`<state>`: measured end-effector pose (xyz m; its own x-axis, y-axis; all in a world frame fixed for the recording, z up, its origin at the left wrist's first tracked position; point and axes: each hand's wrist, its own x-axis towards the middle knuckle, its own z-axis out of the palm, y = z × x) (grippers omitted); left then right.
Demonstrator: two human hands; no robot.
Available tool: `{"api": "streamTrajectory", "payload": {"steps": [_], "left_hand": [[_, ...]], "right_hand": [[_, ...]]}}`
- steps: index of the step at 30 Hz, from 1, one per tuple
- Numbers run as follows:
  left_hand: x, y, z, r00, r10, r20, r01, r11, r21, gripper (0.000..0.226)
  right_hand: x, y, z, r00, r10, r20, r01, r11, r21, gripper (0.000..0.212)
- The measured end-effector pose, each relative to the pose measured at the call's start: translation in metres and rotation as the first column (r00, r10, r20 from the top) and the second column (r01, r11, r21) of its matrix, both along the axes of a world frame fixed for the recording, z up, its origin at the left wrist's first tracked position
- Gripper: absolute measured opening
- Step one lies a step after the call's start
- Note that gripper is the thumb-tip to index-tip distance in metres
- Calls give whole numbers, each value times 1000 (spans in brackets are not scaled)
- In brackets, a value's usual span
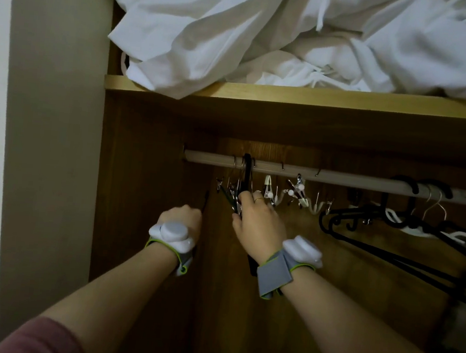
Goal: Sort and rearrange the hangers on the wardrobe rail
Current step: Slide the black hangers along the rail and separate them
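A pale wardrobe rail [340, 177] runs across the dark wooden wardrobe. Near its left end a black hanger [246, 174] hooks over the rail among several metal clip hangers [232, 189]. My right hand [258, 225] is closed around the black hanger just below its hook. My left hand [182, 218] is a fist at the lower left, gripping what looks like a thin dark hanger end [206, 199]; the grip itself is hidden. More white clip hangers [295, 192] dangle at mid rail. A bunch of black hangers [409, 221] hangs tilted at the right.
A wooden shelf [290, 96] sits above the rail, with crumpled white bedding [297, 31] spilling over its front edge. The wardrobe's left side panel [139, 195] stands close to my left hand. A beige wall [51, 130] and white frame lie further left.
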<state>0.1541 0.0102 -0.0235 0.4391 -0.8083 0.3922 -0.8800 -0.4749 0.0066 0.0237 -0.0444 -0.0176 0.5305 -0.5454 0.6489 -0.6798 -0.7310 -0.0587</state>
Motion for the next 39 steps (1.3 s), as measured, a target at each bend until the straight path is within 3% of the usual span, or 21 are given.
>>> {"api": "streamTrajectory", "payload": {"steps": [4, 8, 14, 16, 21, 25, 28, 31, 34, 37, 39], "left_hand": [[-14, 23, -5, 988, 48, 144, -41, 998, -53, 25], [-22, 62, -4, 972, 55, 226, -69, 996, 56, 22], [-29, 125, -32, 976, 32, 213, -84, 967, 242, 24], [-34, 137, -33, 978, 71, 196, -112, 971, 211, 25], [-67, 177, -41, 975, -11, 222, -23, 989, 149, 24], [-98, 196, -49, 963, -155, 221, 141, 987, 78, 25], [-118, 204, -48, 958, -252, 141, 252, 968, 14, 23], [-133, 207, -43, 938, -337, 81, 343, 937, -74, 20], [-141, 201, -33, 914, -400, 75, 406, 884, -233, 20], [-145, 188, -20, 885, -461, 61, 445, 800, -403, 21], [-143, 180, -12, 874, -486, 10, 431, 765, -479, 20]], "right_hand": [[-8, 12, -12, 1000, 30, 10, -30, 999, -35, 50], [-20, 32, -26, 991, 114, 69, -108, 990, -91, 54], [-50, 62, -53, 921, 320, 222, -276, 939, -207, 22], [-57, 65, -63, 925, 339, 169, -324, 939, -113, 16], [-71, 88, -94, 928, 369, 57, -362, 852, 379, 22], [-82, 100, -117, 966, 248, 76, -252, 830, 498, 29], [-105, 100, -126, 966, 87, 244, -213, 805, 554, 37], [-135, 91, -127, 917, -79, 392, -253, 644, 722, 58], [-168, 77, -121, 963, -101, 248, -167, 496, 852, 52], [-199, 66, -117, 975, -76, 210, -137, 542, 829, 46], [-211, 63, -113, 968, -122, 218, -82, 672, 736, 36]]}}
